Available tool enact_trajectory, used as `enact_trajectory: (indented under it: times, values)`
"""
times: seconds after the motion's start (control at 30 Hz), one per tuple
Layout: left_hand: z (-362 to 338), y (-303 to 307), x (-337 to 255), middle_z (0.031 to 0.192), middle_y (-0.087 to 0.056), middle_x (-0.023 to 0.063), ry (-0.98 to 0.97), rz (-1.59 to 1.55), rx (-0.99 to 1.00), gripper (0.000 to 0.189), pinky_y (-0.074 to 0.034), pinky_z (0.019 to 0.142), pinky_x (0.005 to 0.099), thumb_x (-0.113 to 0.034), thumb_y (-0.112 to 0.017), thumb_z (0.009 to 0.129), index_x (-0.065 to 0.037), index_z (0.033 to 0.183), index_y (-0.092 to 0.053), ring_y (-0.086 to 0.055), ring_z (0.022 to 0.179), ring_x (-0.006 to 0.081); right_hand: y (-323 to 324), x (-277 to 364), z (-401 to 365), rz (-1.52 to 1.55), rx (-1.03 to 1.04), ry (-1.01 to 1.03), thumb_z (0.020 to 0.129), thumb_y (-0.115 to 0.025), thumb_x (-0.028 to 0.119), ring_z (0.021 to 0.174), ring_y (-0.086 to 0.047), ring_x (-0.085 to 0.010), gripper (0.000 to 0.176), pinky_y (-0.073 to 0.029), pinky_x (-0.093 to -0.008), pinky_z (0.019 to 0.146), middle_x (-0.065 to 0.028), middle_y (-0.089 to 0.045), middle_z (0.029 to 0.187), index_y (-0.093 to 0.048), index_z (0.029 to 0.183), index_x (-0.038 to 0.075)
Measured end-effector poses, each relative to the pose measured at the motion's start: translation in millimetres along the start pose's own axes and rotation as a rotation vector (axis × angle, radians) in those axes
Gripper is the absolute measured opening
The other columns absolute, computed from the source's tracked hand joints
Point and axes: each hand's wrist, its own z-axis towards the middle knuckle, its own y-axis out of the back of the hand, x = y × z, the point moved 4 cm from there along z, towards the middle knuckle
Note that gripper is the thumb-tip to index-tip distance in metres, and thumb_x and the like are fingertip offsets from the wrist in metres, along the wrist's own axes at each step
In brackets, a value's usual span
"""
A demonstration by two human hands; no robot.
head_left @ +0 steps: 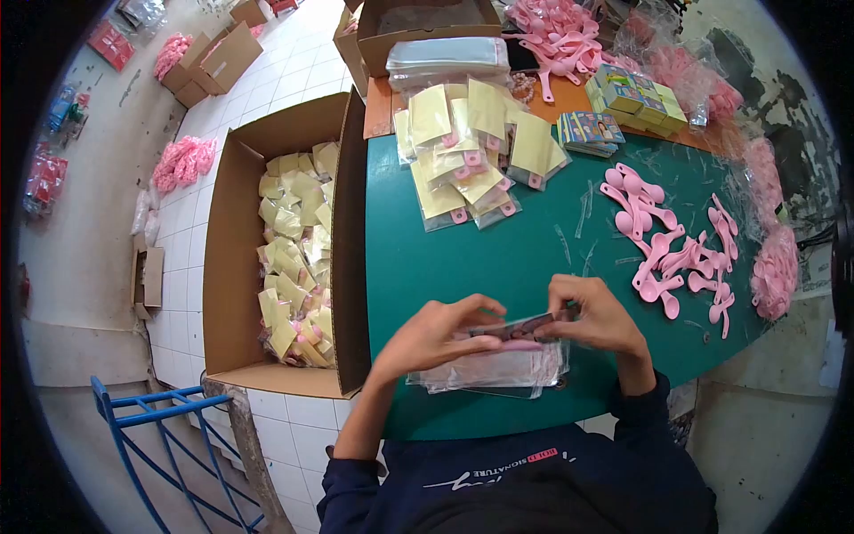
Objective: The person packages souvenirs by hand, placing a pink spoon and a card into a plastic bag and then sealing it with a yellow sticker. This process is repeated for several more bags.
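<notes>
My left hand (436, 336) and my right hand (594, 313) meet over the near edge of the green table (498, 258). Together they pinch a small flat packet (523, 327) between fingertips. Just under the hands lies a stack of clear plastic bags (498, 369). Loose pink spoons (672, 249) are scattered to the right of my right hand. Filled bags with yellow cards and pink spoons (471, 156) are piled at the table's far side.
An open cardboard box (233, 258) of filled yellow packets stands left of the table. Small colourful card packs (636, 98) and bagged pink spoons (774, 271) sit at the far right. More boxes (213, 62) and pink heaps lie on the tiled floor. A blue metal frame (151, 427) is lower left.
</notes>
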Motion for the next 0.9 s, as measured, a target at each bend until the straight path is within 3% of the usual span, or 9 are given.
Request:
enact_trajectory:
  times: [0.07,0.17,0.33,0.47,0.57,0.63,0.7,0.77,0.9]
  values:
    - [-10,15,8,0.09,-0.068,0.0081,-0.044,-0.041,0.031,0.043,-0.049,0.082,0.0302,-0.02,-0.071,0.08,-0.003,0.116,-0.053,-0.065,0.089,0.018,2,-11,0,0.151,-0.009,-0.188,0.067,-0.078,0.007,0.069,-0.051,-0.0058,0.032,-0.04,-0.0254,0.058,0.0019,-0.051,0.07,-0.047,0.065,0.003]
    - [-14,20,8,0.09,-0.067,0.0084,-0.021,-0.139,-0.043,0.049,-0.05,0.075,0.0261,-0.015,-0.071,0.08,-0.004,0.122,-0.05,-0.063,0.084,0.0121,-7,-13,-1,0.453,0.035,-0.19,0.071,-0.076,0.01,0.069,-0.051,-0.0057,0.026,-0.041,-0.0239,0.06,0.0013,-0.054,0.07,-0.052,0.068,0.002]
    - [-15,14,5,0.086,-0.067,0.0071,0.056,-0.272,-0.127,0.058,-0.047,0.063,0.0202,-0.013,-0.069,0.082,-0.007,0.132,-0.04,-0.06,0.075,0.0063,-2,-17,-9,0.452,-0.037,-0.164,0.077,-0.072,0.014,0.069,-0.053,-0.0052,0.017,-0.043,-0.0226,0.063,-0.0019,-0.06,0.074,-0.061,0.078,0.001]
    - [-18,10,-1,0.083,-0.066,0.006,0.074,-0.242,-0.037,0.067,-0.045,0.061,0.0187,-0.013,-0.068,0.083,-0.009,0.138,-0.032,-0.059,0.072,0.005,-9,-26,-16,0.493,-0.124,-0.177,0.075,-0.073,0.011,0.067,-0.053,-0.0057,0.016,-0.042,-0.0219,0.059,-0.0012,-0.06,0.073,-0.062,0.076,0.0]
    - [-21,10,-2,0.08,-0.064,0.006,0.116,-0.14,-0.034,0.07,-0.045,0.059,0.0186,-0.014,-0.068,0.083,-0.009,0.14,-0.028,-0.056,0.067,0.0048,-12,-21,-14,0.385,-0.186,-0.263,0.072,-0.074,0.008,0.067,-0.053,-0.0052,0.015,-0.041,-0.0208,0.056,0.0001,-0.06,0.072,-0.062,0.076,0.0]
    - [-20,8,4,0.08,-0.062,0.0074,0.102,-0.2,-0.084,0.072,-0.046,0.058,0.02,-0.014,-0.068,0.083,-0.009,0.141,-0.026,-0.056,0.064,0.0064,-11,-12,-12,0.345,-0.259,-0.14,0.071,-0.075,0.007,0.066,-0.054,-0.0063,0.015,-0.043,-0.0216,0.056,-0.0012,-0.06,0.071,-0.062,0.077,0.0]
    - [-15,6,12,0.081,-0.061,0.0091,-0.064,0.032,-0.419,0.068,-0.047,0.058,0.0219,-0.014,-0.063,0.086,-0.008,0.141,-0.024,-0.055,0.063,0.0086,-7,0,-11,0.206,-0.349,0.008,0.072,-0.074,0.007,0.065,-0.057,-0.0091,0.015,-0.045,-0.0232,0.058,-0.0032,-0.061,0.072,-0.063,0.079,0.0]
    - [-16,-7,15,0.083,-0.06,0.0111,-0.073,-0.012,-0.568,0.064,-0.049,0.06,0.0245,-0.013,-0.058,0.089,-0.007,0.141,-0.021,-0.058,0.066,0.0117,-6,17,-9,-0.031,-0.45,0.174,0.072,-0.074,0.009,0.065,-0.06,-0.0139,0.017,-0.048,-0.0257,0.06,-0.006,-0.062,0.074,-0.064,0.083,0.0]
    - [-18,-45,20,0.093,-0.062,0.0157,0.152,-0.506,-0.328,0.062,-0.054,0.075,0.0311,-0.007,-0.041,0.096,-0.007,0.143,-0.001,-0.064,0.082,0.0193,-30,23,4,-0.269,-0.281,0.232,0.074,-0.072,0.016,0.086,-0.059,-0.0269,0.031,-0.048,-0.0347,0.075,-0.0136,-0.059,0.097,-0.062,0.101,0.004]
